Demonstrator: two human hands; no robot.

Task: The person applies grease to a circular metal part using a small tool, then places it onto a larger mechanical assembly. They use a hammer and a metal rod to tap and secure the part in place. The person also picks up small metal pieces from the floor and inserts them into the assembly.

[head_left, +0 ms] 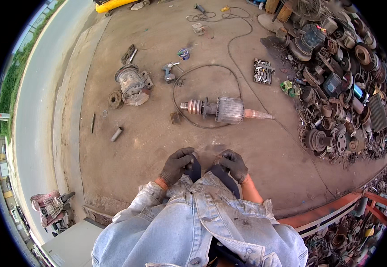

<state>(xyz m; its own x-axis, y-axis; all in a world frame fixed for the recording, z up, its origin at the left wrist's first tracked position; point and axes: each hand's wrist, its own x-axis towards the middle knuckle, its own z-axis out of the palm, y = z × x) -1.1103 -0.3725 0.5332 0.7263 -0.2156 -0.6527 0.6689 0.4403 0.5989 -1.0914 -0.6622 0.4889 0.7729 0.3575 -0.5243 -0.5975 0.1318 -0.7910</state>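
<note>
Both of my hands wear dark work gloves and are held apart over my knees. My left hand (175,166) has its fingers stretched to the right, partly bent, with a gap at the thumb; no object shows in it. My right hand (233,164) is curled with its fingertips turned inward; whatever it holds, if anything, is hidden. On the ground ahead lies a motor rotor (230,110), its copper-coloured rings to the left and its tapered shaft to the right. A loop of cable (174,89) runs round it. A small brownish block (175,118) sits near its left end.
A rusty motor housing (132,84), a metal ring (115,99) and a short tube (116,134) lie to the left. Beyond the rotor are a cordless drill (169,72) and a blue tape roll (183,54). A socket tray (263,71) is near a large scrap heap (336,98).
</note>
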